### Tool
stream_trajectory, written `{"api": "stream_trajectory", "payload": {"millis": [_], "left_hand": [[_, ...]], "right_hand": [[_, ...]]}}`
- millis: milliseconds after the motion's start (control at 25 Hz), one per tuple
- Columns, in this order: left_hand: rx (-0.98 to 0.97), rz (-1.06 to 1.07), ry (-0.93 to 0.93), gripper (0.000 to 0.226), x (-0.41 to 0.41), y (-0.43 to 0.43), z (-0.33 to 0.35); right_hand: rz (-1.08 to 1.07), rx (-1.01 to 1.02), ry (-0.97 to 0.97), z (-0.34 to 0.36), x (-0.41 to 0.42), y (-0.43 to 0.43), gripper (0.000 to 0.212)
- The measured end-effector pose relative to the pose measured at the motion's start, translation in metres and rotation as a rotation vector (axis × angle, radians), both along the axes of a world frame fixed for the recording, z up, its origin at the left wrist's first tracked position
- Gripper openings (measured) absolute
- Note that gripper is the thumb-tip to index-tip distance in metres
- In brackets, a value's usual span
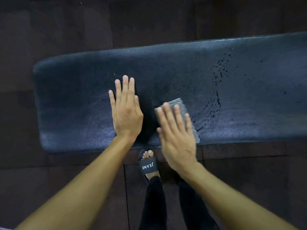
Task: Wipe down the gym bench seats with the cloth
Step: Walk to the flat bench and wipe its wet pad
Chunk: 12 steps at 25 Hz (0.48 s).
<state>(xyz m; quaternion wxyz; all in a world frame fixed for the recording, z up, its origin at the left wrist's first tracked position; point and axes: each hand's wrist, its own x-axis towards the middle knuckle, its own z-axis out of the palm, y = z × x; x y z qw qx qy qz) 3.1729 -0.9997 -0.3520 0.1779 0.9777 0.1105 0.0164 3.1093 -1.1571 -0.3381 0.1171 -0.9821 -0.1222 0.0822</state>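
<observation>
A long black padded bench seat (79,90) runs across the view from left to right. My left hand (126,112) lies flat on it, fingers straight and together, holding nothing. Just to its right, my right hand (176,135) presses flat on a folded grey cloth (178,102) near the seat's front edge. The hand looks blurred. Most of the cloth is hidden under the palm; its far end and right edge stick out. Wet droplets and streaks (217,90) glisten on the seat to the right of the cloth.
Dark rubber floor tiles (66,30) surround the bench. My foot in a black slide sandal (148,165) stands on the floor right at the seat's front edge, between my arms, with dark trouser legs below it.
</observation>
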Motion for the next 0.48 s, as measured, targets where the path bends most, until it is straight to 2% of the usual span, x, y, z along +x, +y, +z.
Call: {"api": "stream_trajectory", "payload": {"millis": [80,160,320,480], "left_hand": [[-0.204,0.056,-0.062,0.048,0.001,0.005,0.001],[-0.303,0.072,-0.082,0.047,-0.002,0.009,0.002],[-0.133,0.004,-0.043,0.049,-0.004,0.009,0.0],[0.015,0.0,-0.056,0.051,-0.009,0.005,-0.008]], "right_hand": [[0.042,0.04,-0.04,-0.006,0.01,0.025,0.051],[0.037,0.084,-0.038,-0.008,0.052,0.037,0.05],[-0.124,0.01,-0.024,-0.006,0.09,-0.012,0.052],[-0.273,-0.048,0.034,0.0,0.018,-0.046,0.054]]}}
